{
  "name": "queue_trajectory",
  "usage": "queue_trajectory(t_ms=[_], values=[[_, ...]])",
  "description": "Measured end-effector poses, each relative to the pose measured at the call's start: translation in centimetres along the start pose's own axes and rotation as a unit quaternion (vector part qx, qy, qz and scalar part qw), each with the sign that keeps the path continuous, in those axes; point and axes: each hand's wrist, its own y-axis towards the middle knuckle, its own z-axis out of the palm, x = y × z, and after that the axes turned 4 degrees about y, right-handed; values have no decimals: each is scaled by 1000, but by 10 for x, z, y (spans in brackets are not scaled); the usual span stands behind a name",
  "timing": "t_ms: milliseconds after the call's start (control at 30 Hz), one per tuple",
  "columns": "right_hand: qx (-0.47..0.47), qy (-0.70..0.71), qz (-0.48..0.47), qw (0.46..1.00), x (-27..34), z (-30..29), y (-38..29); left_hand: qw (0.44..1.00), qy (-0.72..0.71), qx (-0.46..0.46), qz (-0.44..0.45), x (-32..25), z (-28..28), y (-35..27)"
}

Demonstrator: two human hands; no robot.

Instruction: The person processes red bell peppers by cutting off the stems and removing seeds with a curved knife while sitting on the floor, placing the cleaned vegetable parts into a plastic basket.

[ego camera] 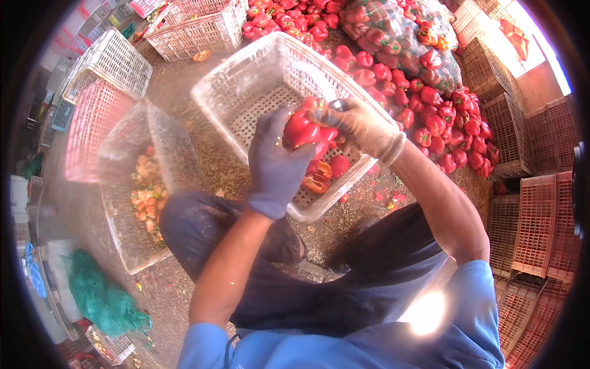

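Observation:
A red bell pepper [304, 127], which looks split, is held in both of my gloved hands over a white plastic crate [235, 62]. My left hand [279, 157], in a purple-blue glove, wraps it from the left and below. My right hand [357, 127], in a stained pale glove, has its fingers pressed against the pepper's right side. Something small, dark and shiny shows by the right fingers; I cannot tell what it is. Beneath my hands, cut pepper pieces [318, 177] lie at the crate's near end, one with its yellow-orange inside facing up.
A heap of red peppers [431, 120] and a full mesh sack [396, 41] lie beyond the crate. At left, a crate [124, 230] holds pepper cores [150, 198]. Green netting [99, 295] lies lower left. Stacked crates [534, 226] stand right. Seeds litter the floor [203, 138].

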Motion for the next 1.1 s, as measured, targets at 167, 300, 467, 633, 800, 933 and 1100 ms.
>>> queue_trajectory(t_ms=[167, 300, 467, 633, 800, 933, 1100], values=[[-66, -29, -195, 978, -7, -1, -6, 906, -346, 119, -213, -6, -1, 9], [-86, -34, 40, 995, 13, 7, -10, 894, -344, 172, -230, -2, 3, 3], [-77, -92, -13, 993, 10, 11, -9, 911, -213, 241, -259, 15, -4, 1], [-47, -71, -251, 964, -18, 4, -5, 888, -250, 266, -279, -2, -12, 9], [3, -190, -428, 884, -25, -17, 1, 842, -332, 264, -333, -4, -17, 11], [-7, -148, -409, 900, -13, -8, -6, 826, -368, 253, -344, 0, -21, 12], [-98, -330, -422, 839, -16, 0, 3, 886, -284, 184, -318, -1, -5, 4]])
